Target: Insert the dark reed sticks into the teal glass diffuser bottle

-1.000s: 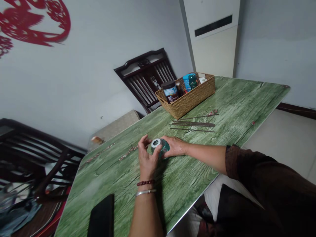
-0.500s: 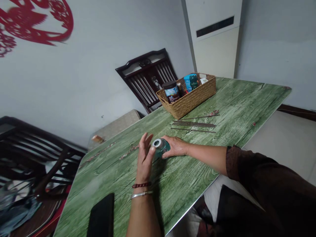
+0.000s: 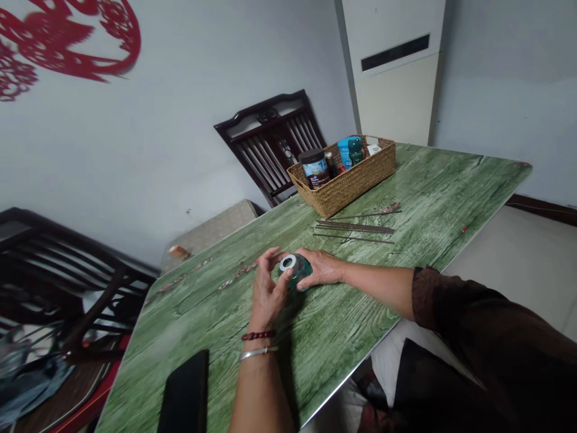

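Note:
A small teal glass bottle (image 3: 301, 275) with a silver collar (image 3: 286, 263) round its round opening is between my hands, above the middle of the table. Its mouth faces up and toward me. My right hand (image 3: 319, 268) is wrapped round the bottle's body from the right. From the left, my left hand (image 3: 270, 282) curls about the collar, with the thumb on its near edge and the fingers behind it. Whether the bottle's base touches the table is hidden. Several thin dark sticks (image 3: 354, 227) lie on the table beyond my right hand.
A wicker basket (image 3: 356, 186) with a dark-lidded jar (image 3: 314, 169) and other packages stands at the table's far side. A black flat object (image 3: 184, 391) lies near my left forearm. Dark wooden chairs (image 3: 274, 144) stand beyond the green table (image 3: 351, 331).
My left hand's raised fingers have bent in round the collar, and its thumb has moved onto the collar's near edge. My right hand keeps its hold; the sticks have not moved.

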A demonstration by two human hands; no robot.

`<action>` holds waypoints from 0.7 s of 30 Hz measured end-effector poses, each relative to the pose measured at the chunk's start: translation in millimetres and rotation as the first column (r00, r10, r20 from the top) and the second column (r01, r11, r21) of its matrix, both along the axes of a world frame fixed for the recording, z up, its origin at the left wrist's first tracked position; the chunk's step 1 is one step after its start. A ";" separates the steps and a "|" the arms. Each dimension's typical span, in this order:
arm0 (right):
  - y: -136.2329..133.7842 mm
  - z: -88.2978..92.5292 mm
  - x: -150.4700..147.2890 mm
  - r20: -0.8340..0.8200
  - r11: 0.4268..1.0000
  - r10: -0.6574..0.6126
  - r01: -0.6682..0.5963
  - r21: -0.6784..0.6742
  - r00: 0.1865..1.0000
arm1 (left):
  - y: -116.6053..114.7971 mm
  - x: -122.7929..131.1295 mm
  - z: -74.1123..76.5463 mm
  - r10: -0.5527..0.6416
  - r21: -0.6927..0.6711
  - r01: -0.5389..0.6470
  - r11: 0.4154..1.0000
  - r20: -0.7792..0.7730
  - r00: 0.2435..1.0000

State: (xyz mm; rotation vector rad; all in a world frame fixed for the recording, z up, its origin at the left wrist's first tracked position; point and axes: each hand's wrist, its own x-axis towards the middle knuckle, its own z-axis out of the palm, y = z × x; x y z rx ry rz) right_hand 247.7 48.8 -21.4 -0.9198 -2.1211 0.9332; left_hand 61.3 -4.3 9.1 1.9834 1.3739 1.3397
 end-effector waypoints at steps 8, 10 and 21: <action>-0.9 -1.4 -1.5 0.012 1.000 0.019 -0.019 0.001 1.000 | -2.8 -5.4 -0.5 -0.032 -0.067 0.034 0.997 0.029 0.999; -1.0 -1.0 -6.6 0.028 1.000 0.001 -0.001 -0.002 1.000 | -3.0 -5.2 -3.9 0.002 -0.108 0.002 0.994 0.035 0.999; 1.4 -3.8 -18.2 -0.013 0.998 0.010 -0.011 -0.058 1.000 | 1.2 -27.8 -4.9 0.117 -0.101 -0.115 0.988 0.013 0.993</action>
